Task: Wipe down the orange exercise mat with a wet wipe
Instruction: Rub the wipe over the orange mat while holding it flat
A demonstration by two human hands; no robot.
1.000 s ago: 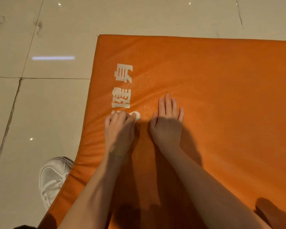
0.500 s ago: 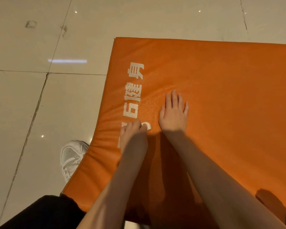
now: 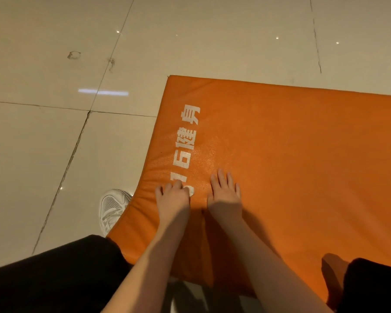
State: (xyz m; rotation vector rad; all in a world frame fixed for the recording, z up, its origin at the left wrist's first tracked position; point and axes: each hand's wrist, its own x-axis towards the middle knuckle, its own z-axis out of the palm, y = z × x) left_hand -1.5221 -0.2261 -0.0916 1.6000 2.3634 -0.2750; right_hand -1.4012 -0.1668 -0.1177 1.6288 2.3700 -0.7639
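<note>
Nearest, a black trouser leg (image 3: 54, 274) and a white shoe (image 3: 112, 208) sit at the left edge of the orange exercise mat (image 3: 303, 166), which lies on the tiled floor (image 3: 43, 143). On the mat's near left part, the left hand (image 3: 173, 197) curls its fingers over a small white wet wipe (image 3: 191, 192), pressing it at the near end of the white lettering (image 3: 187, 141). Just beside it, the right hand (image 3: 225, 193) lies flat on the mat, fingers straight, holding nothing
</note>
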